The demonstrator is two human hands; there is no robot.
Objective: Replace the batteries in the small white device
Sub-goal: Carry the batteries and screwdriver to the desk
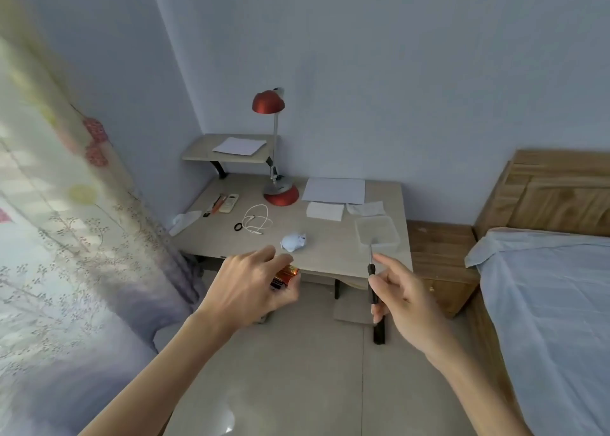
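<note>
Nearest, above the tiled floor [297, 386] and just short of the desk's front edge: left hand [251, 290], back up, fingers curled round a small orange pack of batteries [285, 275], seen only at its end past the thumb. To the right, at like height: right hand [402, 300], thumb and curled fingers pinching the black handle of a thin screwdriver [372, 277], shaft pointing up and away, index finger stretched out beside it.

Beyond the hands, on the pale desk [330, 250], near its front edge and between the two hands in the view: small white device [293, 241], lying alone, touched by neither hand. Right of it, by the desk's right edge: clear plastic tray [378, 232], overlapped at its near rim by the screwdriver's tip in the view; contact impossible to tell.

Further back, left of centre: black hair band [238, 227] just beside a looped white cable [257, 221]; then a white remote [229, 203] with a few pens [216, 204] next to it. At the back: red lamp [268, 102], sheets of paper [333, 189] to its right, a raised shelf [201, 151] in the corner with one more sheet. Off to the right, a bed [544, 320]; at the left, a flowered curtain [49, 204].
</note>
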